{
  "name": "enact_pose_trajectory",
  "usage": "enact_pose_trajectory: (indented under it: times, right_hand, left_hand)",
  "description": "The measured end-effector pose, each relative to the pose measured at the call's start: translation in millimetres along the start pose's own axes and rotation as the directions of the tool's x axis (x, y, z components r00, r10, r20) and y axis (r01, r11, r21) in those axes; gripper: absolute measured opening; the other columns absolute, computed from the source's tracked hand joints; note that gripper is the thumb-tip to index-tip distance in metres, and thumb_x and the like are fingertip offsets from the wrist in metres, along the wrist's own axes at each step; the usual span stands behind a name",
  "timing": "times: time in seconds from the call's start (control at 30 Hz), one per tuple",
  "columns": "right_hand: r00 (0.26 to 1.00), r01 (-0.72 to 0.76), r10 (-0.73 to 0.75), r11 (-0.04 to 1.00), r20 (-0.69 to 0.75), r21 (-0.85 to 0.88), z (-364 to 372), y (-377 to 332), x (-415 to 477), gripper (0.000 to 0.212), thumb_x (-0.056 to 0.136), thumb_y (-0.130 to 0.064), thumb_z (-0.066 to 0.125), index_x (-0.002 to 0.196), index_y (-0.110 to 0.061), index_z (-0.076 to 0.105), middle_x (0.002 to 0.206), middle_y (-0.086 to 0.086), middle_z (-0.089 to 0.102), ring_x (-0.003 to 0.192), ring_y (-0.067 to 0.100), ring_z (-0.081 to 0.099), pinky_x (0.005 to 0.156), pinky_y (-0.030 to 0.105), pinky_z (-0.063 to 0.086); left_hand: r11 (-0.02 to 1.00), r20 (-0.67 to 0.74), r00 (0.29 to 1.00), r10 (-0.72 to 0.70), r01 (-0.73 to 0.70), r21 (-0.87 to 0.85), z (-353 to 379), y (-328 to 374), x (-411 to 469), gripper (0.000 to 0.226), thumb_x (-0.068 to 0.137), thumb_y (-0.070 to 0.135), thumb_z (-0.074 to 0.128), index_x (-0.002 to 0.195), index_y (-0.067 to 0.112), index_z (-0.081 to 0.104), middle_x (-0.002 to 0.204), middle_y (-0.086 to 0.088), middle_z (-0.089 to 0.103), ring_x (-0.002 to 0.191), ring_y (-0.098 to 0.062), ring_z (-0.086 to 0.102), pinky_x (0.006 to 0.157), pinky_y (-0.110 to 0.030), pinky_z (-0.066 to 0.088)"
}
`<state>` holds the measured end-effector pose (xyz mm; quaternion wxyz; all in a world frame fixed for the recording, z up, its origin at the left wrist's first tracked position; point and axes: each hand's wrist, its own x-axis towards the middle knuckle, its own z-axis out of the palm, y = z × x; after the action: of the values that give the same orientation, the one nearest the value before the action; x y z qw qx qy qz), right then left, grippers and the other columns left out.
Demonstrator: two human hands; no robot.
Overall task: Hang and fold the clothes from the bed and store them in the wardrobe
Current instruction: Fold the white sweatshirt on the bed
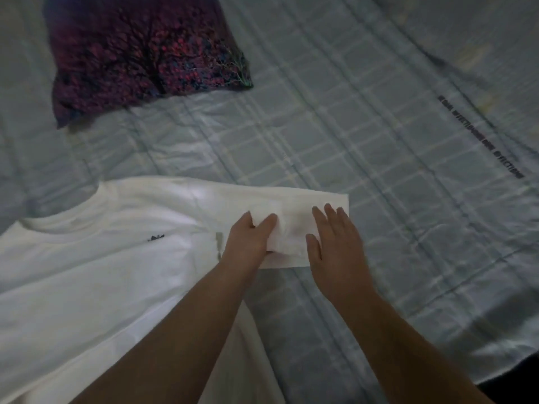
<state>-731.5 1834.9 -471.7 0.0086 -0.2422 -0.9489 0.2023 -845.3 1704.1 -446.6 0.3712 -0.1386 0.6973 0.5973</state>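
A white T-shirt [96, 275] lies spread flat on the bed, collar toward the far side, with a small dark logo on the chest. Its sleeve [294, 199] stretches out to the right. My left hand [250, 243] pinches a bunched fold of that sleeve between thumb and fingers. My right hand [335, 243] rests flat on the sleeve just to the right, fingers apart, palm down. A purple and pink patterned garment [140, 51] lies crumpled at the far left of the bed. A pale grey garment with a line of dark lettering [481, 135] lies at the right.
The bed is covered with a light blue checked sheet [306, 126]. The bed's edge and a dark floor [519, 374] show at the lower right corner.
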Motion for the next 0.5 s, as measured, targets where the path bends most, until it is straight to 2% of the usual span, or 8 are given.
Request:
enact_pose_trajectory:
  times: [0.13,0.27,0.33,0.43,0.5]
  right_hand:
    - [0.988,0.080,-0.063,0.990,0.138,-0.116,39,-41,-1,0.060,0.101,-0.045,0.020,0.155,-0.020,0.022,0.162,0.008,0.021,0.150,0.029,0.016,0.118,0.054,0.020]
    - [0.989,0.100,-0.086,0.988,0.119,-0.120,65,-100,10,0.062,0.101,-0.044,0.023,0.156,-0.016,0.021,0.162,0.009,0.022,0.149,0.030,0.019,0.118,0.054,0.018]
    - [0.987,0.121,-0.106,0.984,0.123,-0.129,75,-134,12,0.063,0.100,-0.045,0.023,0.156,-0.016,0.019,0.162,0.009,0.021,0.149,0.029,0.018,0.119,0.054,0.018]
    - [0.968,0.215,-0.189,0.964,0.163,-0.159,89,-178,5,0.063,0.100,-0.044,0.023,0.156,-0.016,0.018,0.163,0.009,0.018,0.150,0.029,0.016,0.119,0.054,0.017]
    - [0.949,0.286,-0.254,0.944,0.189,-0.166,99,-204,-4,0.062,0.100,-0.043,0.028,0.156,-0.016,0.022,0.162,0.009,0.021,0.150,0.029,0.018,0.119,0.054,0.018]
  left_hand:
    - [0.995,-0.045,0.995,0.093,-0.094,-0.029,-66,21,-7,0.014,0.093,0.025,0.065,0.106,0.021,0.070,0.100,0.000,0.076,0.094,-0.022,0.072,0.082,-0.045,0.060]
    - [0.978,-0.146,0.968,0.203,-0.193,0.085,-149,26,-16,0.023,0.086,0.033,0.067,0.107,0.023,0.070,0.102,-0.001,0.075,0.095,-0.023,0.071,0.085,-0.053,0.058]
    - [0.968,-0.187,0.952,0.243,-0.226,0.105,-189,21,-27,0.024,0.089,0.033,0.063,0.112,0.026,0.067,0.105,0.001,0.073,0.097,-0.021,0.071,0.082,-0.049,0.059]
    - [0.975,-0.288,0.932,0.219,-0.221,0.026,-247,6,-47,0.023,0.095,0.025,0.062,0.117,0.023,0.065,0.109,0.000,0.072,0.101,-0.023,0.069,0.081,-0.044,0.059]
    - [0.980,-0.360,0.916,0.177,-0.199,-0.025,-285,-8,-60,0.019,0.094,0.024,0.063,0.113,0.021,0.066,0.107,-0.005,0.073,0.100,-0.026,0.070,0.083,-0.048,0.059]
